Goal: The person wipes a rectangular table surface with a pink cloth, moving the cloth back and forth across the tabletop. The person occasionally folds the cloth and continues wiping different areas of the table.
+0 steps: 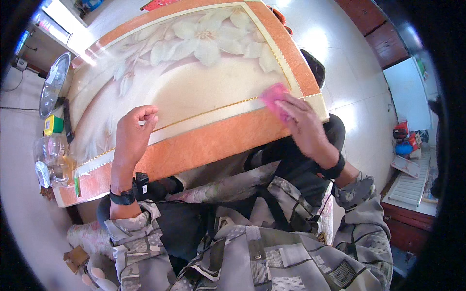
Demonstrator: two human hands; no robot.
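Observation:
My right hand (304, 125) grips a pink cloth (275, 95) and presses it on the table's near right corner, over the gold trim line and orange border. Both hand and cloth look slightly blurred. Above the table's near left part is my left hand (134, 136), its fingers curled in and nothing visible in them. Under both hands lies the table (218, 82), its glossy top printed with large pale flowers and edged with an orange border.
Along the table's left end stand a metal basin (55, 85), a green and yellow box (53, 124) and clear containers (54, 149). A thin green item (77, 186) lies at the near left corner. Cabinets (409, 214) holding assorted items stand at the right.

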